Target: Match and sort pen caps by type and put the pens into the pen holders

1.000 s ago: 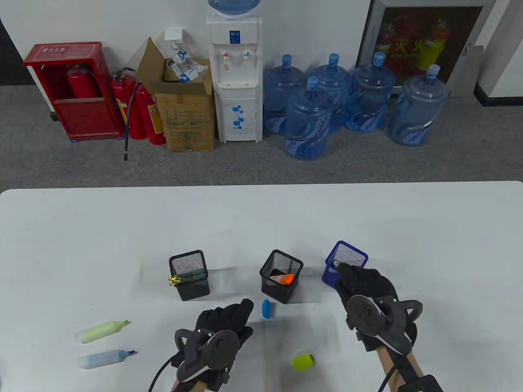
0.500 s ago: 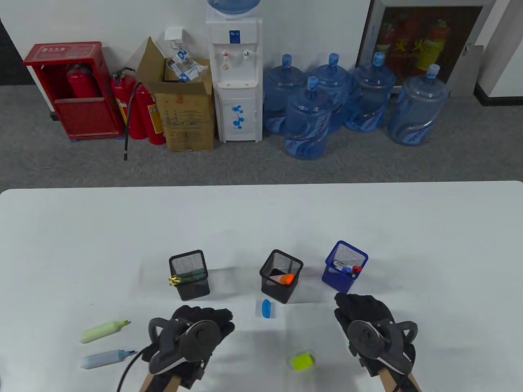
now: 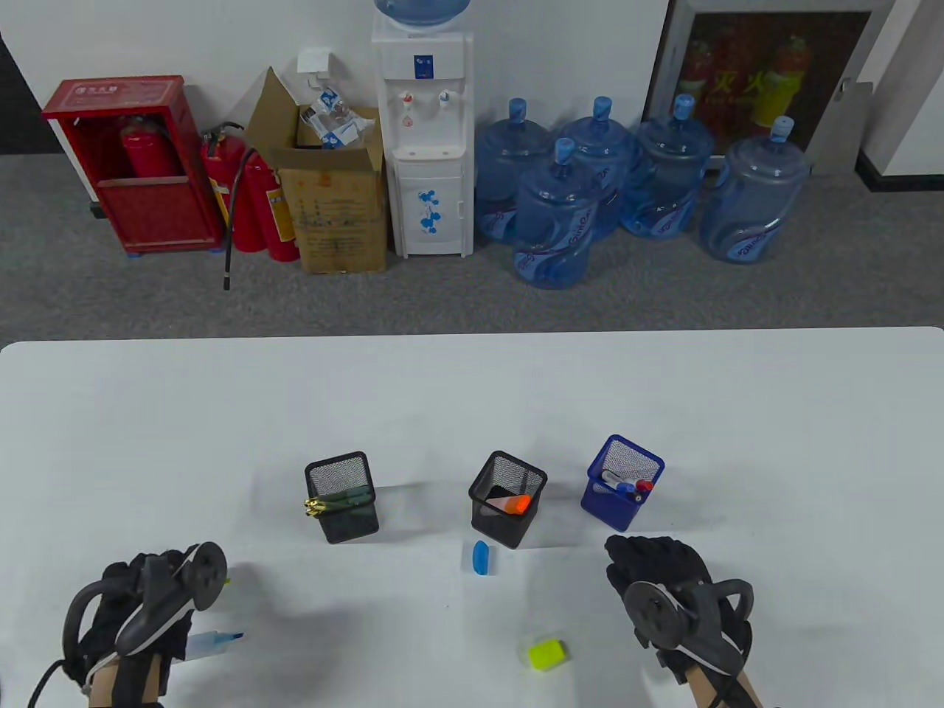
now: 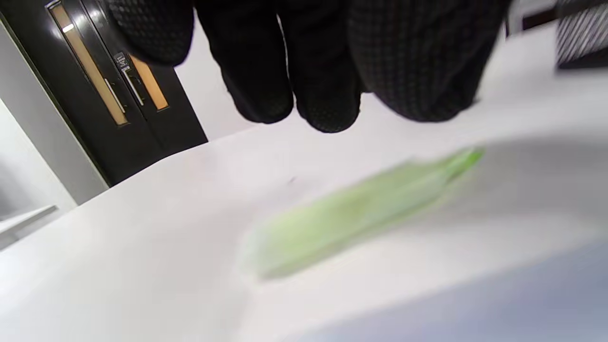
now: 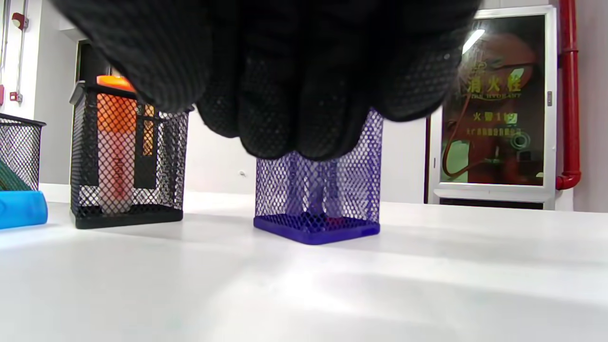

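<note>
just pale green uncapped highlighter [image 4: 361, 213], blurred, lying flat on table [image 4: 142, 266]

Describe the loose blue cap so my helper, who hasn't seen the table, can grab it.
Find the middle black mesh holder, the one with an orange pen inside. The blue cap lies on the white table just in front of it, toward the person. The only other loose cap is yellow-green and lies nearer the table's front edge.

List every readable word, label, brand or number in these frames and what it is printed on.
"灭火": fire cabinet poster, partly legible.
"HYDRANT": same poster in the right wrist view; the rest is blurred.
Water jug labels: blurred script, unreadable.
Red extinguisher box header: too small.
Cardboard box print: too small.
Highlighters, pen holders: no readable text.
</note>
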Motion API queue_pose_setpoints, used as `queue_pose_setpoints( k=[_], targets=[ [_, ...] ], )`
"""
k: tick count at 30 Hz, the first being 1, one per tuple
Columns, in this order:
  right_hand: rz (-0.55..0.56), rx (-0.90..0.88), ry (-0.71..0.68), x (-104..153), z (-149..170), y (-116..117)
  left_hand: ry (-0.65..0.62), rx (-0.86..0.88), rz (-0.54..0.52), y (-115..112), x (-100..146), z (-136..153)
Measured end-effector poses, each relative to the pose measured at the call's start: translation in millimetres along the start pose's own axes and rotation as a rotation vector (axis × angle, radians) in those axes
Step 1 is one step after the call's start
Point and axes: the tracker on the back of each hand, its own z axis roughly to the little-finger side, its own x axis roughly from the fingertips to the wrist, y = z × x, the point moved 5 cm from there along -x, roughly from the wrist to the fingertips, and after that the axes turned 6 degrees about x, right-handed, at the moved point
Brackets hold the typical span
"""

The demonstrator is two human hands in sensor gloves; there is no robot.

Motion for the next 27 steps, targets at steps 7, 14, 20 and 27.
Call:
queue_pose_setpoints(
  k=[7, 14, 20, 27],
  targets=[
    [-0.013, 0.008, -0.009, -0.3, -1.8, 2.0, 0.0, -0.059, 0.049, -21.7, -10.5, -4.9],
    [-0.032, 0.026, -0.014, -0.2, -2.0, 4.6, -0.002, -0.066, 0.023, -21.8, -13.2, -8.8],
    [-0.034, 0.025, -0.017, -1.4, -1.9, 4.6, 0.008, -0.054, 0.028, -19.5, -11.3, -9.0],
    [-0.05, 0.025, -0.009, -1.2, -0.6, 6.0, -0.052, 0.051, -0.012, 28.2, 15.1, -19.7]
  ],
)
